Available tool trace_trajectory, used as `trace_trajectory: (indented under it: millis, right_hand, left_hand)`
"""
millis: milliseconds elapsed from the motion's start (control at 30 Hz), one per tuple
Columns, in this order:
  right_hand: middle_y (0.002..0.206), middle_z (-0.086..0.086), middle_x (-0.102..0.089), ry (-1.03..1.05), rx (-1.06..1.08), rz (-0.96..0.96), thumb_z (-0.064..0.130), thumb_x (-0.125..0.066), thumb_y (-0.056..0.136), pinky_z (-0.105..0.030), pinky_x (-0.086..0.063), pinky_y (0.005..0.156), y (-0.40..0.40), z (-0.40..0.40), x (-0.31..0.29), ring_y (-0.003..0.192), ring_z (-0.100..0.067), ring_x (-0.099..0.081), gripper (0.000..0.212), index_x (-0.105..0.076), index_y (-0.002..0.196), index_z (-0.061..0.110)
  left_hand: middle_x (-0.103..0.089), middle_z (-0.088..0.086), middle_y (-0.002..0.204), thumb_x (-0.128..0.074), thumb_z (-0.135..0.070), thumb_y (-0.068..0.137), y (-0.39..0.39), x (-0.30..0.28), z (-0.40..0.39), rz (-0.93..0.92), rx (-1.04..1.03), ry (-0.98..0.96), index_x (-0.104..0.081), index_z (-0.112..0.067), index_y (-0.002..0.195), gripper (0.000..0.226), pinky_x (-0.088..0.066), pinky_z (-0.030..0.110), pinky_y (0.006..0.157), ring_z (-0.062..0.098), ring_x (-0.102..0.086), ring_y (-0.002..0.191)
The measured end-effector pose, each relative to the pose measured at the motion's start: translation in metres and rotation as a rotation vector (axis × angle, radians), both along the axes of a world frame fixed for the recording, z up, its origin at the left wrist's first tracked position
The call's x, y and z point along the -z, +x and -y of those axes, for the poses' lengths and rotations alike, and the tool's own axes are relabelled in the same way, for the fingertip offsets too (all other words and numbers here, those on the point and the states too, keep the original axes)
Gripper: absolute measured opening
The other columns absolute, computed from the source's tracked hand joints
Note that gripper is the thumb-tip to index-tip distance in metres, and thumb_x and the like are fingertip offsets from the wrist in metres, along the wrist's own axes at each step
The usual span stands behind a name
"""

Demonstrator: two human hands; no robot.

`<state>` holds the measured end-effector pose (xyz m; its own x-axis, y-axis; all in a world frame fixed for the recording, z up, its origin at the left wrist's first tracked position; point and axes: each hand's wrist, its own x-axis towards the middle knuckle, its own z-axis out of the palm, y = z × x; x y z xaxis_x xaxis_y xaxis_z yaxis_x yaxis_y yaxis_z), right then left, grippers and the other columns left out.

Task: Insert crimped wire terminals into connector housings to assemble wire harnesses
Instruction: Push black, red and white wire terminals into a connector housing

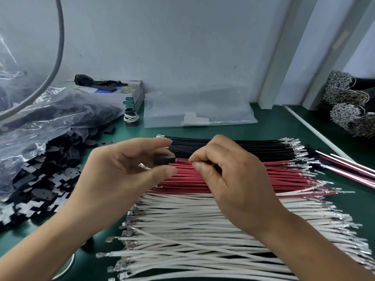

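The left hand [123,169] held a small black connector housing [164,159] in its grip, pinched between the thumb and the fingers. Just to the right of that grip, the right hand [229,175] pinched one red wire [182,160] between its thumb and first finger. The wire's end touched the side of the housing; whether it had gone in could not be seen.

Under both grips lay rows of loose wires on the green surface [269,112]. The black wires [233,149] lay farthest behind the hands. The red wires [284,175] lay right below the grips. The white wires [203,230] lay nearest the person, under the wrists. All had shiny metal ends.

Left of the left grip sat a heap of black housings [46,175], spilling from a clear plastic bag [30,126]. Far behind the grips lay a flat clear bag [198,110] and a small box [121,94]. Off to the right of the right grip lay some finished harnesses [349,169] and dark wire bundles [349,104].
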<state>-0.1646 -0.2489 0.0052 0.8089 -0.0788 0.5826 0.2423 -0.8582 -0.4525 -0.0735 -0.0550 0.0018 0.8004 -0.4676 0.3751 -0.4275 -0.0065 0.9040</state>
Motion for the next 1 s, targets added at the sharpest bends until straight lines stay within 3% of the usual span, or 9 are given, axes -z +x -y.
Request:
trace_trajectory:
  millis: [67, 167, 400, 567, 667, 733, 867, 1000]
  right_hand:
    - [0.087, 0.017, -0.059, 0.014, -0.014, -0.013, 0.030, -0.060, 0.094, -0.026, -0.049, 0.068, -0.001, 0.001, -0.001, 0.080, -0.006, -0.058, 0.013, -0.072, 0.091, 0.026]
    - [0.083, 0.016, -0.057, -0.023, -0.018, 0.002, 0.031, -0.063, 0.092, -0.025, -0.047, 0.065, -0.002, -0.001, -0.003, 0.075, -0.006, -0.056, 0.013, -0.071, 0.085, 0.024]
    - [0.082, 0.012, -0.056, -0.108, -0.043, 0.058, 0.024, -0.064, 0.093, -0.025, -0.045, 0.063, 0.000, -0.008, -0.002, 0.072, -0.006, -0.052, 0.013, -0.069, 0.083, 0.018]
    - [0.081, 0.017, -0.057, -0.140, 0.007, 0.001, 0.036, -0.064, 0.093, -0.026, -0.047, 0.060, -0.001, 0.004, -0.007, 0.073, -0.002, -0.053, 0.015, -0.071, 0.083, 0.027]
    - [0.082, 0.016, -0.054, -0.251, 0.091, 0.056, 0.034, -0.072, 0.088, -0.023, -0.042, 0.062, -0.006, 0.008, -0.015, 0.078, -0.005, -0.049, 0.010, -0.070, 0.081, 0.027]
    - [0.085, 0.016, -0.054, -0.246, 0.034, 0.069, 0.034, -0.074, 0.084, -0.025, -0.044, 0.066, -0.011, 0.007, -0.020, 0.081, -0.006, -0.050, 0.009, -0.069, 0.082, 0.027]
    - [0.084, 0.021, -0.056, -0.263, -0.225, -0.338, 0.058, -0.064, 0.082, -0.027, -0.044, 0.073, -0.018, -0.012, -0.019, 0.083, 0.003, -0.049, 0.026, -0.068, 0.095, 0.035]
    - [0.084, 0.020, -0.057, -0.207, -0.281, -0.411, 0.047, -0.069, 0.084, -0.021, -0.039, 0.073, -0.018, -0.019, -0.011, 0.084, 0.003, -0.051, 0.014, -0.067, 0.089, 0.035]
  left_hand:
    - [-0.079, -0.001, 0.082, -0.090, -0.030, 0.066, 0.000, 0.000, -0.001, 0.117, -0.053, 0.085, -0.082, -0.037, 0.096, 0.032, -0.063, 0.033, 0.068, 0.021, -0.075, 0.070]
    - [-0.077, 0.003, 0.070, -0.095, -0.031, 0.063, -0.002, 0.000, 0.000, 0.072, -0.021, 0.061, -0.083, -0.036, 0.088, 0.028, -0.063, 0.035, 0.061, 0.023, -0.073, 0.058]
    - [-0.079, 0.008, 0.076, -0.085, -0.025, 0.065, -0.004, 0.001, 0.001, -0.039, 0.042, -0.013, -0.084, -0.027, 0.087, 0.022, -0.063, 0.026, 0.062, 0.026, -0.075, 0.060]
    - [-0.080, 0.006, 0.078, -0.084, -0.032, 0.063, -0.001, 0.002, 0.002, -0.056, 0.049, 0.022, -0.084, -0.033, 0.086, 0.023, -0.065, 0.032, 0.065, 0.028, -0.076, 0.062]
    - [-0.080, 0.007, 0.080, -0.085, -0.029, 0.064, 0.000, 0.005, 0.002, -0.084, 0.051, 0.009, -0.084, -0.032, 0.087, 0.023, -0.065, 0.032, 0.067, 0.027, -0.076, 0.065]
    - [-0.080, 0.007, 0.078, -0.085, -0.029, 0.063, 0.002, 0.004, 0.002, -0.087, 0.024, -0.013, -0.084, -0.031, 0.086, 0.023, -0.064, 0.030, 0.065, 0.026, -0.076, 0.063]
    - [-0.077, 0.007, 0.070, -0.084, -0.029, 0.068, 0.003, 0.003, 0.000, -0.012, -0.061, 0.029, -0.083, -0.032, 0.088, 0.021, -0.064, 0.037, 0.063, 0.027, -0.073, 0.059]
    - [-0.077, 0.005, 0.070, -0.084, -0.030, 0.066, 0.004, 0.004, 0.001, -0.002, -0.100, 0.026, -0.082, -0.032, 0.090, 0.024, -0.063, 0.040, 0.066, 0.023, -0.074, 0.059]
